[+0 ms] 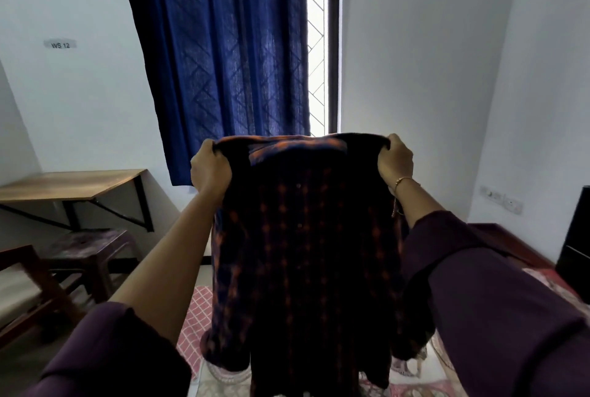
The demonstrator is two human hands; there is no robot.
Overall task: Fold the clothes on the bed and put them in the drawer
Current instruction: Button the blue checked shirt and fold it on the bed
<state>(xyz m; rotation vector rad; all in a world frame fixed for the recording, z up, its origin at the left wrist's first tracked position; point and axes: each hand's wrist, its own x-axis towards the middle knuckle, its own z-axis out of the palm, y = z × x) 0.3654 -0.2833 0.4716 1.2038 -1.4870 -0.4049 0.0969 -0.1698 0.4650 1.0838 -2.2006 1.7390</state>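
On the far left a wooden desk [70, 184] is fixed to the wall on black brackets, with a dark plastic stool [86, 245] below it and a wooden frame [28, 272] nearer the camera. A label reading WS 12 [60, 44] is stuck to the wall above.

The left hand [210, 168] is raised in front of the blue curtain [217, 55], its fingers curled tight over the left shoulder of a dark plaid shirt [303, 253]; that grip is closed on cloth, not wide. The shirt hangs straight down from the two hands, collar at the top and facing the person, its long axis vertical, the hem reaching down near the bed [194, 317], whose pink checked cover shows below and to the left of the cloth. Whether the hem touches the bed cannot be told. A strip of bright window [317, 45] shows beside the curtain.

The right hand [394, 159], with a thin bracelet [403, 180] at the wrist, pinches the right shoulder in the same closed grip. Both hands stand at about the same height and reach, so neither is nearer: the shirt lies between and below them, spread across its width. As I judge it, the next step is to lay it flat on the bed, and that depends on keeping the shoulder line level while the hanging length goes down first. On the far right are wall sockets [501, 199] and a dark cabinet [574, 237]; no drawer is plainly visible.
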